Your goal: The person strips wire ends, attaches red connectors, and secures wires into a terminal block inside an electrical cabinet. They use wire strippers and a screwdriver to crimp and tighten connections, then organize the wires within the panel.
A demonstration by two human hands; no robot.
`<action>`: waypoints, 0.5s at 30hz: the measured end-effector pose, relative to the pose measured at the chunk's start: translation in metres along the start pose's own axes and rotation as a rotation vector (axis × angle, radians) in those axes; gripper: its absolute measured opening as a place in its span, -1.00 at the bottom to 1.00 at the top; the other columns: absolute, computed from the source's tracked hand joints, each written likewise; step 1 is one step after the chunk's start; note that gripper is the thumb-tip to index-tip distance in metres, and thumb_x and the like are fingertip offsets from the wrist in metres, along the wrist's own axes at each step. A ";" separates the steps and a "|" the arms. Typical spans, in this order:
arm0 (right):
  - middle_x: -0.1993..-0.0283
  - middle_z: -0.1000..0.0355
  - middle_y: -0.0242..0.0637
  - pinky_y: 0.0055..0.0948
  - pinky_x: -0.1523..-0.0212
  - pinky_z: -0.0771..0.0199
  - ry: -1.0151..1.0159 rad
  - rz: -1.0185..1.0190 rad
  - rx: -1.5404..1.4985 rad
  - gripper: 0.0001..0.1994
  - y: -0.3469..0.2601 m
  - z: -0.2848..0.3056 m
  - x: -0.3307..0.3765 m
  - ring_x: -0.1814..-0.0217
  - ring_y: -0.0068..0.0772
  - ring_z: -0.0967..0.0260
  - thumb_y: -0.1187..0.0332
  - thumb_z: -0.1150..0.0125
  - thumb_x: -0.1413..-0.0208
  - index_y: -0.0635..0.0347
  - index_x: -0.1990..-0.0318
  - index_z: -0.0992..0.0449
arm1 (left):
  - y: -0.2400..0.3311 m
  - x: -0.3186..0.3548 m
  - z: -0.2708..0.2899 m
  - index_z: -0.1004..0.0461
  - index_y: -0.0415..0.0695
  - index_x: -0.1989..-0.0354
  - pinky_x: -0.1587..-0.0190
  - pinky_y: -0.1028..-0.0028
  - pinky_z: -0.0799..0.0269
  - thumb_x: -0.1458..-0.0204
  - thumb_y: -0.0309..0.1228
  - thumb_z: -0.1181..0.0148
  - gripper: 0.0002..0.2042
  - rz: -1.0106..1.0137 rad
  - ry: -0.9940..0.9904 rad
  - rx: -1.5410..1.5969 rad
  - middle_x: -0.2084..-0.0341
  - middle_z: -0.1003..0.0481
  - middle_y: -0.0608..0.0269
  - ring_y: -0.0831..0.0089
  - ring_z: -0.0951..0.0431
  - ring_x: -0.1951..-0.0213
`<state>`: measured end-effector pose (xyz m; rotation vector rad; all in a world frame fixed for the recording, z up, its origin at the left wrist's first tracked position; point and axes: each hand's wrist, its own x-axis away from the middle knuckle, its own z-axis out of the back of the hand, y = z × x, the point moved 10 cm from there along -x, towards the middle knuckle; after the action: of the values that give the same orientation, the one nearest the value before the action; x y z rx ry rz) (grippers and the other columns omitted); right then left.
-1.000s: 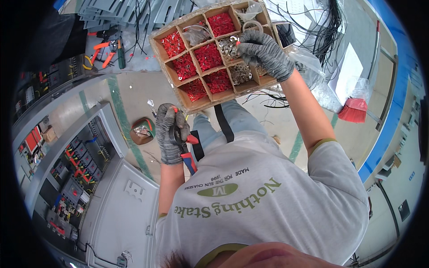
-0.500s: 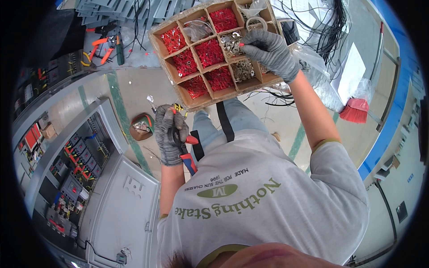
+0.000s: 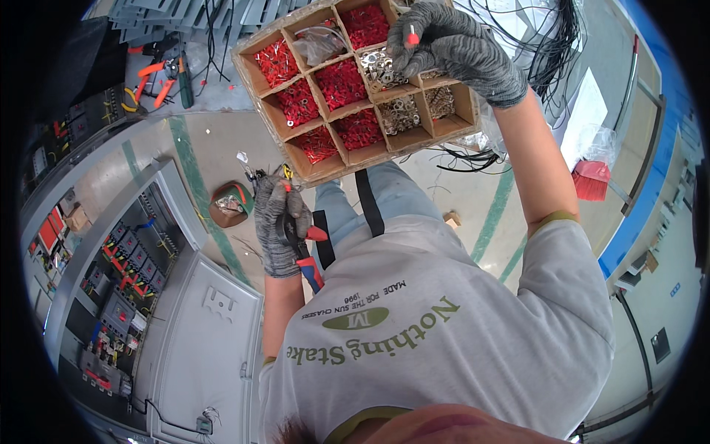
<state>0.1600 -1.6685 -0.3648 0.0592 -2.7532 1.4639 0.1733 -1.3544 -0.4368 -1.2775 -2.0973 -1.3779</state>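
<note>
Our right hand (image 3: 458,44), gloved, pinches a red terminal (image 3: 412,37) between fingertips, raised just above the divided box (image 3: 296,159), near its far right corner. Our left hand (image 3: 279,229) is closed around red-handled pliers (image 3: 307,251), just off the box's near edge, above the open cabinet (image 3: 111,274).

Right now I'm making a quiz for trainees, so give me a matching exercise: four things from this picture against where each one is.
1. red-sleeved terminal
2. pliers
3. divided cardboard box
4. red brush

a. on the floor, far right
b. pinched in the right hand
c. on the person's lap
d. gripped in the left hand

Pairs: 1-b, 2-d, 3-c, 4-a
</note>
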 end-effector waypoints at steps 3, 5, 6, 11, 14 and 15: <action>0.16 -0.46 -0.03 -0.31 0.19 -0.55 0.101 -0.174 -0.077 -0.79 0.018 0.015 0.002 0.12 -0.23 -0.49 0.34 0.00 -0.21 0.29 0.15 -0.45 | -0.001 0.001 0.004 -0.34 -0.13 0.20 0.83 0.56 -0.13 -0.20 -0.37 0.02 -0.88 0.007 0.001 0.011 0.72 -0.28 0.30 0.51 -0.19 0.88; 0.24 -0.48 -0.19 -0.48 0.19 -0.51 0.148 -0.265 0.181 -0.86 0.030 0.024 0.002 0.21 -0.41 -0.47 0.42 -0.08 -0.14 0.25 0.19 -0.48 | 0.003 0.003 0.004 -0.33 -0.12 0.17 0.78 0.54 -0.12 -0.21 -0.33 0.05 -0.85 0.013 0.021 -0.053 0.71 -0.25 0.33 0.51 -0.15 0.88; 0.29 -0.49 -0.27 -0.57 0.19 -0.49 0.170 -0.308 0.312 -0.89 0.037 0.028 0.002 0.25 -0.50 -0.46 0.46 -0.12 -0.11 0.22 0.21 -0.49 | 0.003 0.003 0.005 -0.33 -0.13 0.17 0.79 0.54 -0.12 -0.21 -0.33 0.05 -0.85 0.008 0.020 -0.048 0.71 -0.25 0.33 0.51 -0.15 0.88; 0.37 -0.51 -0.35 -0.63 0.38 -0.52 0.353 -0.368 0.433 -0.83 0.043 0.032 0.012 0.42 -0.63 -0.46 0.30 -0.16 -0.16 0.22 0.25 -0.50 | 0.002 0.003 0.016 -0.35 -0.12 0.20 0.83 0.56 -0.15 -0.17 -0.39 -0.02 -0.89 0.011 0.038 0.049 0.71 -0.30 0.27 0.51 -0.19 0.86; 0.40 -0.50 -0.37 -0.64 0.41 -0.52 0.361 -0.358 0.552 -0.82 0.049 0.040 0.017 0.44 -0.65 -0.44 0.30 -0.15 -0.17 0.23 0.22 -0.50 | 0.005 0.006 0.016 -0.36 -0.12 0.22 0.83 0.57 -0.14 -0.17 -0.39 -0.03 -0.90 -0.008 0.059 0.044 0.71 -0.30 0.27 0.52 -0.20 0.85; 0.42 -0.49 -0.38 -0.63 0.42 -0.52 0.384 -0.379 0.588 -0.82 0.049 0.041 0.018 0.45 -0.65 -0.42 0.33 -0.12 -0.18 0.24 0.18 -0.50 | 0.007 0.008 0.014 -0.36 -0.12 0.24 0.83 0.57 -0.14 -0.17 -0.39 -0.03 -0.91 -0.004 0.065 0.052 0.71 -0.30 0.28 0.52 -0.20 0.85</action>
<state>0.1399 -1.6755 -0.4274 0.2598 -1.8269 1.8637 0.1774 -1.3375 -0.4345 -1.1933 -2.0796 -1.3388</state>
